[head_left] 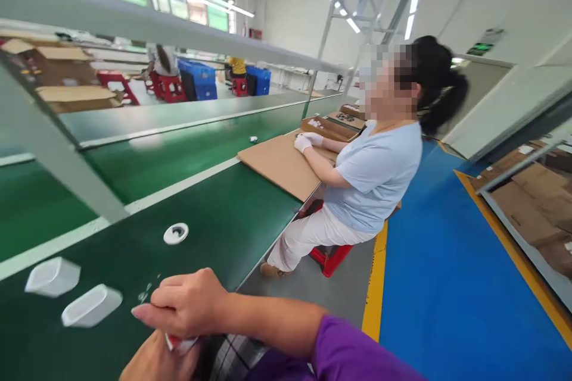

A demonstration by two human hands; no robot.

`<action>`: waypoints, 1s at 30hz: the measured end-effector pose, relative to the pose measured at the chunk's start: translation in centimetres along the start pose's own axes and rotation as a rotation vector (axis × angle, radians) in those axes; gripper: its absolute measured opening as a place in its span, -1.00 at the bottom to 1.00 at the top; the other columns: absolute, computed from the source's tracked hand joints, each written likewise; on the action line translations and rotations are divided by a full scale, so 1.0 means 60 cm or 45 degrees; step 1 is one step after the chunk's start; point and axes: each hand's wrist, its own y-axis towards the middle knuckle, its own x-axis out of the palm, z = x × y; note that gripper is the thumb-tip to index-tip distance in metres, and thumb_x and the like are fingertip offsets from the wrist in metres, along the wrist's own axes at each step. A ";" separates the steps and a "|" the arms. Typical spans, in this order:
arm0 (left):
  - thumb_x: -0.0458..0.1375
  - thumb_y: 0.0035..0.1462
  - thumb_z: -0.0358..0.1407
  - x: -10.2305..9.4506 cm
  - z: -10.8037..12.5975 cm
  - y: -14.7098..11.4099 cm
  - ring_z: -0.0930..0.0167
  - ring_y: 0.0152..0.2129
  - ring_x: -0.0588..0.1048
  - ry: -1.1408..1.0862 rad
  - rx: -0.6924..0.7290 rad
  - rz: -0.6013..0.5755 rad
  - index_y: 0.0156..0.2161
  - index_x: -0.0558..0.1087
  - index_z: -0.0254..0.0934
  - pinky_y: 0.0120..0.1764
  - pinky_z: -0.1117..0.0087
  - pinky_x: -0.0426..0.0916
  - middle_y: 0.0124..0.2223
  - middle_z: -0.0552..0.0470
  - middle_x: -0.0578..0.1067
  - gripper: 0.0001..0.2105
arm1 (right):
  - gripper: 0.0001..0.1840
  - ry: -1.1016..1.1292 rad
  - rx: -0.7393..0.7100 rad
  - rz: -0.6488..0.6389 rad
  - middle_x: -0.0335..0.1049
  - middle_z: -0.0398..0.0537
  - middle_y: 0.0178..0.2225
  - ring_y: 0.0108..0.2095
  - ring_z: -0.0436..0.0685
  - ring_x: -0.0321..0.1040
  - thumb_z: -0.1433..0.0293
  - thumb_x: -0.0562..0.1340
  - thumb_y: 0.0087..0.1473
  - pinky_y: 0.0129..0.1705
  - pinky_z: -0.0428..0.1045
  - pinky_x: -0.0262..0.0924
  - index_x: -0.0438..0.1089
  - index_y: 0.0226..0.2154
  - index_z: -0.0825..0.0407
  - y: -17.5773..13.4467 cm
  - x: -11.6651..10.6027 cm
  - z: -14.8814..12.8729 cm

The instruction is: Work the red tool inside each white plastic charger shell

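Low in the head view, my right hand is closed, fingers curled and thumb stretched along them, just above my left hand. What it grips, if anything, is hidden. My left hand is partly cut off by the bottom edge and looks closed around a small red-and-white thing, mostly covered by the right hand. Several tiny clear pieces lie on the green tabletop beside my right hand. To their left stand two white plastic tubs. Farther back lies a round white part with a dark centre.
At right, a co-worker in white gloves sits at a cardboard sheet on the bench. A small part lies on the green conveyor belt. A slanted metal post rises at left. Open cartons stand beyond the co-worker.
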 end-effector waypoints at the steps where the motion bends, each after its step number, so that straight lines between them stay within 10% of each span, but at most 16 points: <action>1: 0.00 0.07 -0.10 -0.013 0.023 -0.005 0.28 -0.60 0.49 -0.009 0.009 0.075 -0.31 0.37 -0.11 -0.58 0.37 0.30 -0.51 0.12 0.48 -0.81 | -0.49 -0.003 -0.044 -0.005 0.13 -0.21 -0.57 -0.51 -0.09 0.02 0.19 0.09 0.24 -0.44 -0.12 -0.10 0.11 -0.66 0.08 0.000 -0.008 0.001; 5: 0.07 0.12 -0.17 -0.056 0.088 0.000 0.41 -0.48 0.49 -0.202 0.046 0.270 -0.22 0.34 -0.21 -0.38 0.44 0.37 -0.34 0.07 0.49 -0.82 | -0.49 0.213 0.200 0.298 -0.07 -0.22 -0.62 -0.54 -0.08 -0.10 0.17 0.07 0.24 -0.44 -0.09 -0.12 -0.02 -0.64 0.06 0.010 -0.036 0.008; 10: 0.10 0.08 -0.33 -0.065 0.065 0.018 0.40 -0.24 0.48 -0.317 0.059 0.300 0.05 0.28 -0.27 -0.18 0.39 0.39 -0.09 -0.04 0.48 -0.61 | -0.48 0.381 0.102 0.141 -0.13 -0.24 -0.63 -0.57 -0.09 -0.14 0.20 0.09 0.24 -0.48 -0.10 -0.13 -0.07 -0.64 0.05 -0.008 -0.031 -0.029; 16: 0.18 -0.01 -0.37 -0.047 0.052 0.001 0.34 -0.35 0.43 -0.023 0.098 0.436 -0.15 0.33 -0.28 -0.33 0.38 0.35 -0.30 -0.01 0.44 -0.73 | -0.54 0.018 -0.288 0.044 -0.06 -0.21 -0.62 -0.57 -0.09 -0.11 0.32 0.09 0.24 -0.48 -0.08 -0.16 -0.04 -0.63 0.08 -0.015 -0.004 -0.059; 21: 0.11 0.09 -0.40 -0.053 0.057 -0.011 0.36 -0.35 0.37 0.025 0.336 0.526 -0.09 0.29 -0.27 -0.32 0.39 0.33 -0.27 -0.03 0.43 -0.76 | -0.48 0.172 0.034 0.063 -0.12 -0.23 -0.66 -0.59 -0.10 -0.16 0.21 0.05 0.26 -0.50 -0.10 -0.15 -0.11 -0.64 0.05 0.012 0.005 -0.046; 25: 0.11 0.12 -0.38 -0.059 0.050 -0.010 0.34 -0.40 0.35 0.137 0.333 0.597 -0.16 0.30 -0.30 -0.35 0.35 0.30 -0.31 -0.05 0.42 -0.84 | -0.51 0.166 -0.160 0.033 -0.07 -0.22 -0.63 -0.58 -0.09 -0.11 0.25 0.06 0.25 -0.48 -0.09 -0.13 -0.07 -0.63 0.06 0.007 0.015 -0.053; 30: 0.23 0.05 -0.41 -0.078 0.053 -0.021 0.48 -0.42 0.39 -0.392 0.244 0.628 -0.11 0.31 -0.26 -0.37 0.48 0.31 -0.27 0.04 0.43 -0.71 | -0.48 0.168 0.167 0.176 -0.13 -0.22 -0.64 -0.58 -0.09 -0.17 0.18 0.06 0.23 -0.48 -0.08 -0.16 -0.11 -0.64 0.05 0.028 0.016 -0.010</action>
